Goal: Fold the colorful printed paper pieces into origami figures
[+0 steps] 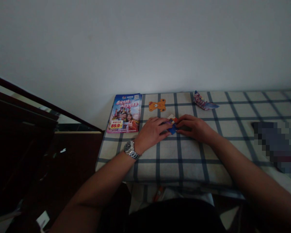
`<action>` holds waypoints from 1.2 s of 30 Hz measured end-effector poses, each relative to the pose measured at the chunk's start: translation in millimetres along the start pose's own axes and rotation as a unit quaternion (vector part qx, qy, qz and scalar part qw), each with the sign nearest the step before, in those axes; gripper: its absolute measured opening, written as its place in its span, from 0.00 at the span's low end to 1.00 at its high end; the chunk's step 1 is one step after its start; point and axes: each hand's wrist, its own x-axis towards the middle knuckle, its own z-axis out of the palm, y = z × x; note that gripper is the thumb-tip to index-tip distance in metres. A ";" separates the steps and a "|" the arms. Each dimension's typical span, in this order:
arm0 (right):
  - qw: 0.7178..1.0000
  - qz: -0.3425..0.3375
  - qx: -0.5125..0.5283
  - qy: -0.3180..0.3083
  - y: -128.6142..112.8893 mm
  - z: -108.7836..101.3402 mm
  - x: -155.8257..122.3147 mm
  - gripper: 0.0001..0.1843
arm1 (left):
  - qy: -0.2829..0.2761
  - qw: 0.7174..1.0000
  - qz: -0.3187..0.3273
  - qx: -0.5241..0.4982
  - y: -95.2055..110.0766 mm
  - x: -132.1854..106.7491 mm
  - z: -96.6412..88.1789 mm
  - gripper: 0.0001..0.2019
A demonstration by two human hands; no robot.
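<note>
A small folded paper [172, 129], printed in blue and orange, lies on the checked cloth between my hands. My left hand [153, 131], with a metal watch on its wrist, comes in from the left and has its fingertips closed on the paper's left side. From the right, my right hand [194, 128] pinches the other side with bent fingers. Parts of the paper are hidden under the fingertips. Just beyond my left hand is a flat orange bear figure [157, 105]. A folded, boat-like paper piece [204, 102] stands farther back on the right.
Printed flyers [125, 113] lie in a stack at the cloth's left end. The checked cloth [191, 168] covers the surface up to the white wall [145, 48]. A dark, pixelated object [276, 145] lies at the right. Dark wooden furniture [14, 129] stands at the left.
</note>
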 end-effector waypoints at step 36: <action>0.999 0.048 -0.017 0.008 -15.3 1.7 2.2 0.09 | 0.015 0.999 -0.032 -0.025 3.6 2.9 -2.4 0.10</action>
